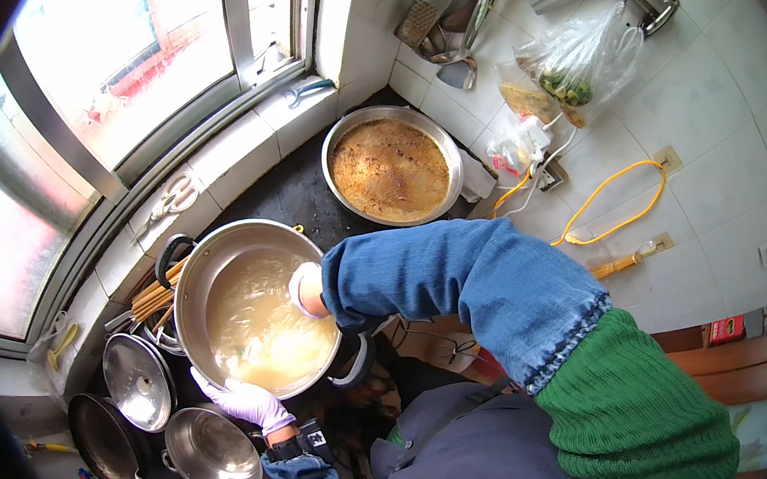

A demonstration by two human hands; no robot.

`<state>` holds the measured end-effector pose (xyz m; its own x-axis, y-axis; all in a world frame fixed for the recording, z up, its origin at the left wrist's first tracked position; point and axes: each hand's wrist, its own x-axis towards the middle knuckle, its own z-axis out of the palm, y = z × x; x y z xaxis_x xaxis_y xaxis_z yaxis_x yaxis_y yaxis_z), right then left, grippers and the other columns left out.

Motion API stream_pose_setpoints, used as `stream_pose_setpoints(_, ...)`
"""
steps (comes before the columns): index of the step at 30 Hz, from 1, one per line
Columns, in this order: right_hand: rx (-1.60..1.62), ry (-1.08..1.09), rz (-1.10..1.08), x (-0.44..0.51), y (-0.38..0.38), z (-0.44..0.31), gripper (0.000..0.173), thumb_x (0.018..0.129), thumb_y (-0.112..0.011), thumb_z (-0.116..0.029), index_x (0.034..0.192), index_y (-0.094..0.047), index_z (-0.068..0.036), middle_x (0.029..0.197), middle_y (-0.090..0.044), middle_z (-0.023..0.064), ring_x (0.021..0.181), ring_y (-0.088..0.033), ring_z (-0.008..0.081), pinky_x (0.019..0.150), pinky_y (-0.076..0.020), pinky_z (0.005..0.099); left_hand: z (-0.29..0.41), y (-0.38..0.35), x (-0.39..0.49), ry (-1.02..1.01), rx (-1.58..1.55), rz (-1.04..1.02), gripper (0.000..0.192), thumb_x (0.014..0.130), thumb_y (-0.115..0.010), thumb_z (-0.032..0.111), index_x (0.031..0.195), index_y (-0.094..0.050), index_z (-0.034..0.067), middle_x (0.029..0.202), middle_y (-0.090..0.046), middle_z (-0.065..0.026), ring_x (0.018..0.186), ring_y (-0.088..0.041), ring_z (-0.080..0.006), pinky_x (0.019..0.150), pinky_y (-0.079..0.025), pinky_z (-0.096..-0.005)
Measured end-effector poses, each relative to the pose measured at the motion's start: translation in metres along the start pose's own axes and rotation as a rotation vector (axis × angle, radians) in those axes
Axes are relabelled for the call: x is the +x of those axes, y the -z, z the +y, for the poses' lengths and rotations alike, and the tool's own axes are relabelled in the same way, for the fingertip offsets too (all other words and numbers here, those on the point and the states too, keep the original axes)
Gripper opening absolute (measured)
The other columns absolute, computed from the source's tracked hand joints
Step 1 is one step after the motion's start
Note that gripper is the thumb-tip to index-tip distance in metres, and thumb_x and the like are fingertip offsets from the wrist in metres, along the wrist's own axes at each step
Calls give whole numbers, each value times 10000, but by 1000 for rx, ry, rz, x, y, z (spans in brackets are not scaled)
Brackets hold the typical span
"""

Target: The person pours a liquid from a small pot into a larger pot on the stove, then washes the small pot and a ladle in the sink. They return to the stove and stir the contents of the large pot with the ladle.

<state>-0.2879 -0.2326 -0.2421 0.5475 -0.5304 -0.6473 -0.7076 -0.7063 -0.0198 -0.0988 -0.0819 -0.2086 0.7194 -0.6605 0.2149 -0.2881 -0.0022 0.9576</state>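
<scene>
A large stainless steel pot (191,311) with black side handles is before me, holding cloudy, pale brown liquid (244,326). Its surface is rippled. My left hand (251,402), in a thin lavender glove, holds the pot's near left side, the fingers spread along the outer wall below the rim. Over the right rim reaches my right arm in a denim sleeve (408,265). At the pot's inner right side, my right hand (304,291), also gloved, dips into the liquid. Its fingers are hidden, and whether they hold anything cannot be seen.
A steel basin (456,181) of brown, crusted liquid stands in the back corner. Wooden chopsticks (156,297), a lid (133,381), an empty pot (212,450) and a dark wok (101,442) crowd the left. Scissors (173,196) lie on the tiled sill. Yellow cord (604,186) hangs right.
</scene>
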Motion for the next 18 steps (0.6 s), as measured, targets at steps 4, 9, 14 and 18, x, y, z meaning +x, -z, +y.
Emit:
stream_pose_setpoints(4, 164, 517, 157, -32, 4, -35, 358, 817, -668, -274, 1130, -708, -103, 1151, -694, 123, 1044, -648, 325, 906, -499, 414, 1, 3, 3, 74, -88, -50, 438, 1014, -431, 138, 1428, -411, 0, 1414, -494, -137, 1254, -498, -248, 1095, -365, -388)
stream_pose_setpoints(9, 450, 512, -78, -47, 55, -96, 396, 776, -670, -292, 1108, -687, -77, 1029, -707, 180, 940, -655, 331, 819, -500, 426, 10, 1, 8, 234, -153, 5, 411, 1008, -471, 191, 1379, -485, 14, 1356, -545, -134, 1205, -526, -247, 1049, -405, -372)
stream_pose_setpoints(14, 1365, 501, -218, -56, 61, -94, 415, 824, -684, -306, 1157, -616, -66, 1044, -671, 110, 944, -617, 202, 841, -486, 366, 20, -3, 2, 104, -284, -131, 448, 983, -481, 207, 1395, -459, 34, 1316, -542, -107, 1198, -520, -242, 1022, -423, -365)
stream_pose_setpoints(18, 1424, 427, -36, -45, 57, -98, 425, 829, -753, -241, 1178, -580, -71, 1040, -630, 67, 981, -587, 162, 829, -503, 316, 10, -7, 0, 278, -507, 6, 575, 1025, -419, 470, 1412, -446, 46, 1318, -522, -111, 1173, -522, -238, 1014, -423, -351)
